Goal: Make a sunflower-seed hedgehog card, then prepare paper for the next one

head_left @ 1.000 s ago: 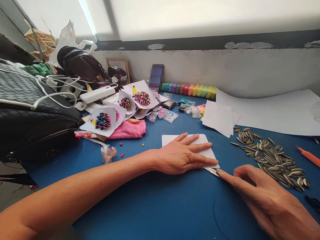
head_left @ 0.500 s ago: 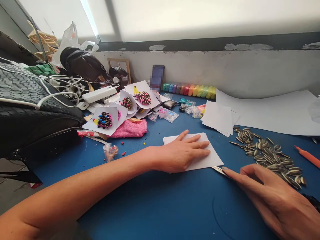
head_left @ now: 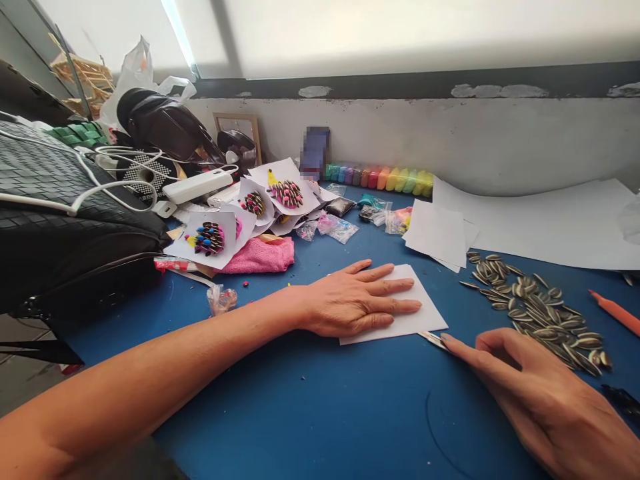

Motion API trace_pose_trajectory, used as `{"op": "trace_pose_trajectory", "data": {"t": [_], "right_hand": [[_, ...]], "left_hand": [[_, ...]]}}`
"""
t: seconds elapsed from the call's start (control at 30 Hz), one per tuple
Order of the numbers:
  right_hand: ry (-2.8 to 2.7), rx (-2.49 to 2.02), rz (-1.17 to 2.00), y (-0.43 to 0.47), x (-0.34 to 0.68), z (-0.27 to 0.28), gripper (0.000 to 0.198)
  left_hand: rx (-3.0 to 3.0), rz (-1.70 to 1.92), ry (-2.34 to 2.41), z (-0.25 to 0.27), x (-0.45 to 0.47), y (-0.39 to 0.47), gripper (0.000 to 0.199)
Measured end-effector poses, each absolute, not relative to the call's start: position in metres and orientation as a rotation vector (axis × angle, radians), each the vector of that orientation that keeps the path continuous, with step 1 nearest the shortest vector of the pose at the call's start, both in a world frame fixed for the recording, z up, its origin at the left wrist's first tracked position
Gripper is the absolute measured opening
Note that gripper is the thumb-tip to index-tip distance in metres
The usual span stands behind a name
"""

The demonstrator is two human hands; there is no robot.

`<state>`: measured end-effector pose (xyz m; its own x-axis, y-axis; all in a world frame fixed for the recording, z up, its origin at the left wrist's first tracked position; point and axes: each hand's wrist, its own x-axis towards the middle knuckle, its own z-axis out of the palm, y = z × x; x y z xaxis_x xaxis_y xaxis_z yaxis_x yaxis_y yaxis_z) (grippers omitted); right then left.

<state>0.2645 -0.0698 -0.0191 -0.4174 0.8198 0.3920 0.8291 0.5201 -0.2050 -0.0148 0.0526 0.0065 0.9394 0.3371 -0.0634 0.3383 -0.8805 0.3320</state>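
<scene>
My left hand lies flat with fingers spread on folded white paper in the middle of the table. A slim pointed metal blade is in my right hand, its tip at the paper's near edge, partly under it. My forefinger stretches along the blade, and its handle is hidden in my grip. Striped sunflower seeds lie in a loose heap just beyond my right hand.
Large white paper sheets and smaller cut sheets lie at the back right. An orange pen-like tool is at the right edge. Seed-decorated paper pictures, a pink cloth and a black bag crowd the left.
My left hand has shifted slightly left on the paper, its fingers more level. The blade tip has moved a little left along the paper's near edge with my right hand.
</scene>
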Motion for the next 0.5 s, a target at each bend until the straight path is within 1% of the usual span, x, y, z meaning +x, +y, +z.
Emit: {"op": "trace_pose_trajectory", "data": {"t": [0.33, 0.5], "right_hand": [[-2.354, -1.29, -0.083, -0.067, 0.257, -0.018, 0.041], [-2.358, -1.313, -0.048, -0.067, 0.254, -0.016, 0.043]], "left_hand": [[2.777, 0.019, 0.491, 0.004, -0.016, 0.053, 0.052], [2.775, 0.022, 0.488, 0.004, -0.016, 0.052, 0.053]]}}
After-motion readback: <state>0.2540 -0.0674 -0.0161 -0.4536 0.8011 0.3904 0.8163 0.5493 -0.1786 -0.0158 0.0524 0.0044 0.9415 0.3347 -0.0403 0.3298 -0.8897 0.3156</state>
